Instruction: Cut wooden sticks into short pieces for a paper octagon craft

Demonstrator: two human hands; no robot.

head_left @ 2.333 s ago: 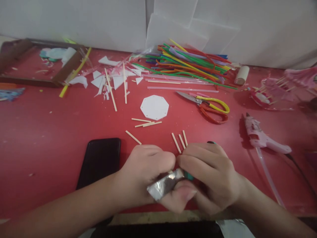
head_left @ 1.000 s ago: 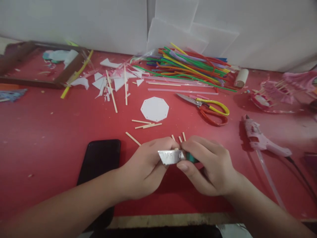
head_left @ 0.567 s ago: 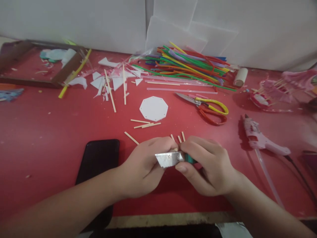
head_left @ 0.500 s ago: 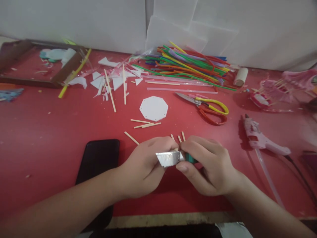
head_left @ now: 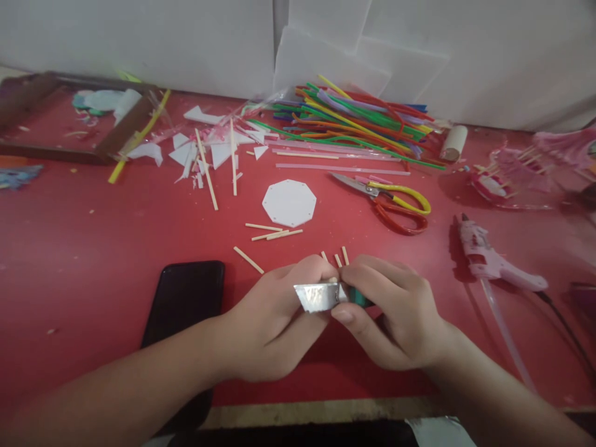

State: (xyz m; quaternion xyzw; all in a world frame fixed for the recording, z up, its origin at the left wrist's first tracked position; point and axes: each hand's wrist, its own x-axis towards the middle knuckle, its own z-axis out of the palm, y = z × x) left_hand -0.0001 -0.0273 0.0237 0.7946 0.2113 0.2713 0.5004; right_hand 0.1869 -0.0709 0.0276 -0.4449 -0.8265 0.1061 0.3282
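My right hand (head_left: 395,313) is closed around the green handle of a knife (head_left: 317,297), whose short, slanted metal blade points left. Under the blade, my left hand (head_left: 279,316) is closed with its fingers curled. A pale stick end shows between its thumb and forefinger, right at the blade; the rest of that stick is hidden. Just beyond my hands lie several short cut wooden sticks (head_left: 248,259). Farther off is a white octagonal piece of board (head_left: 289,203) with small holes near its corners.
Scissors (head_left: 395,200) with yellow and red handles lie at right, near a pink glue gun (head_left: 493,257). A black phone (head_left: 189,304) rests under my left forearm. Colourful pipe cleaners (head_left: 358,124), white scraps (head_left: 221,152) and a brown frame (head_left: 51,152) lie along the back.
My left hand has shifted slightly, its lower part turning down and right beneath the blade. The knife and my right hand have hardly moved.
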